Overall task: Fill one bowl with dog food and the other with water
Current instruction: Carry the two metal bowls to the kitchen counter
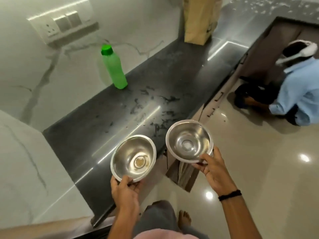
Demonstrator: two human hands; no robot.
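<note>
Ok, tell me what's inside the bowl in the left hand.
The bowl in the left hand holds no food or water, only some brownish residue around the flat centre of its bottom. The left hand grips the near rim, and the thumb covers a small patch of the inside there.

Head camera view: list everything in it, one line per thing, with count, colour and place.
Bowls: two, shiny steel, both empty of food and water; left bowl held over the counter's front edge, right bowl held just past that edge.
Bottle: one, green with a green cap, upright on the counter by the wall.
Paper bag: one, brown, standing at the counter's far end.
Counter: one, dark grey, along the marbled wall.
Switch plate: one, white, on the wall.
Other person: one, in light blue, crouched on the floor at far right.
Left hand: grips the left bowl's near rim.
Right hand: grips the right bowl's near rim; black band on the wrist.
</note>
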